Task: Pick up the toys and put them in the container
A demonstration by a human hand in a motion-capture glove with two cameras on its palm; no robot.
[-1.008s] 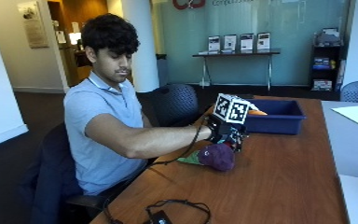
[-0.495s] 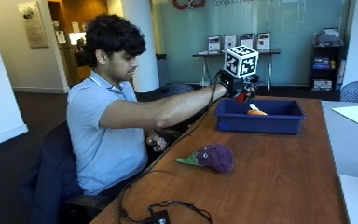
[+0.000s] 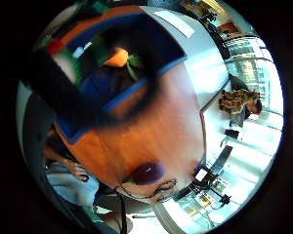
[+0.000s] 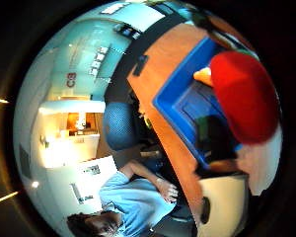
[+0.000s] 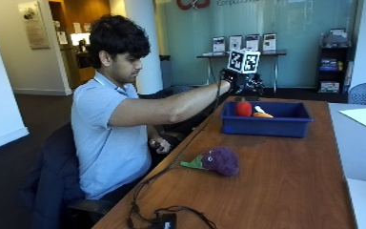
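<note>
Outside view: right hand above blue container, grip unclear; thumb-side view: red toy close.

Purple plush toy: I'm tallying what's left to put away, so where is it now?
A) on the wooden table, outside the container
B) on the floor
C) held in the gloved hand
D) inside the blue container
A: the purple plush toy lies on the wooden table, short of the blue container.
</note>
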